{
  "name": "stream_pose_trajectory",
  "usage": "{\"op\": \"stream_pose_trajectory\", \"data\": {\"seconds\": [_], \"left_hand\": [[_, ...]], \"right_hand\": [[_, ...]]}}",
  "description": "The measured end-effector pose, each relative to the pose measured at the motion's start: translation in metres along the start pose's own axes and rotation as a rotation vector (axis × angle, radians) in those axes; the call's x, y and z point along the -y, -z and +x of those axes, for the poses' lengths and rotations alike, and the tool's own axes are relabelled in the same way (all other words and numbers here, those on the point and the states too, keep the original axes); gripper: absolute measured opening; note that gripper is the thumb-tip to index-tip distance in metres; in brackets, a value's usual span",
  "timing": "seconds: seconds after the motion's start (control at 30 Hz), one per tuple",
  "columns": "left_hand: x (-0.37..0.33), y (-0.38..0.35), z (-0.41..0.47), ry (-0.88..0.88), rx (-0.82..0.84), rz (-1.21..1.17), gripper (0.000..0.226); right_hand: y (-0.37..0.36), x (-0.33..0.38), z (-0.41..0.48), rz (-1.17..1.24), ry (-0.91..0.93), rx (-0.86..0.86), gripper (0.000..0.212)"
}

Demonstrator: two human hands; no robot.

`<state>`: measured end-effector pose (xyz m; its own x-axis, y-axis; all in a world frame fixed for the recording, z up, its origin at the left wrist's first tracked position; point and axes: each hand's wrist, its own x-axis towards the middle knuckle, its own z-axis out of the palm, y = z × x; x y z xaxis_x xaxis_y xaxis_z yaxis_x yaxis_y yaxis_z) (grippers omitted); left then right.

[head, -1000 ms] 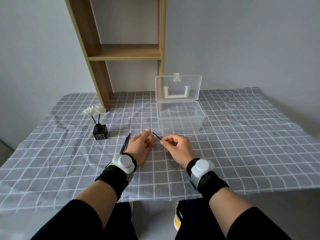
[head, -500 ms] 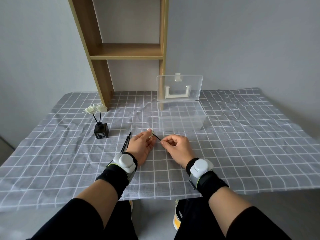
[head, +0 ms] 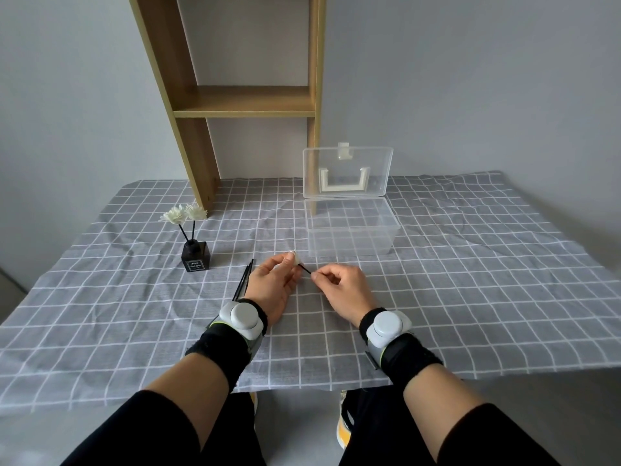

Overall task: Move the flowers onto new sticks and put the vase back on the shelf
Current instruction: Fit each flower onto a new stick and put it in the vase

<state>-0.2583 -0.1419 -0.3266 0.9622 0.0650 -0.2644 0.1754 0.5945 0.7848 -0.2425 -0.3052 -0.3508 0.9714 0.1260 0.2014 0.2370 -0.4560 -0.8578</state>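
Plain home room, checked tablecloth (head: 470, 264), wooden shelf (head: 245, 102), grey wall (head: 470, 79)

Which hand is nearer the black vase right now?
Left. The left hand sits just right of the black vase, next to the spare sticks; the right hand is farther right, pinching a stick.

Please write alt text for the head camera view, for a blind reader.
Two hands work over a grey checked table: the left hand pinches a white flower, the right hand a black stick at it. Left stands a black vase with two flowers.
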Motion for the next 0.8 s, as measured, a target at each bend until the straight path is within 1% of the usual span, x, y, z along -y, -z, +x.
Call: {"op": "stream_pose_trajectory", "data": {"seconds": [0.17, 0.33, 0.4, 0.5, 0.6, 0.8], "left_hand": [[0.0009, 0.0026, 0.0041, 0.007, 0.001, -0.007, 0.023], [0.0021, 0.0052, 0.0066, 0.007, 0.007, -0.006, 0.018], [0.0021, 0.0055, 0.0072, 0.008, 0.004, -0.013, 0.018], [0.0031, 0.0050, 0.0081, -0.003, -0.010, -0.013, 0.016], [0.0038, 0.0044, 0.0092, -0.021, -0.017, 0.002, 0.012], [0.0042, 0.0048, 0.0091, -0.022, -0.003, 0.020, 0.011]], "right_hand": [[0.0013, -0.0011, 0.0009, -0.040, 0.026, 0.028, 0.018], [0.0011, -0.0010, 0.0021, -0.063, 0.024, 0.022, 0.024], [0.0010, -0.0016, 0.0017, -0.041, 0.020, 0.017, 0.021], [0.0000, -0.0024, 0.0008, 0.005, 0.002, 0.002, 0.010], [-0.0008, -0.0033, 0.0008, 0.015, 0.013, 0.001, 0.007], [0.0006, -0.0024, -0.0002, 0.004, 0.027, 0.013, 0.014]]}}
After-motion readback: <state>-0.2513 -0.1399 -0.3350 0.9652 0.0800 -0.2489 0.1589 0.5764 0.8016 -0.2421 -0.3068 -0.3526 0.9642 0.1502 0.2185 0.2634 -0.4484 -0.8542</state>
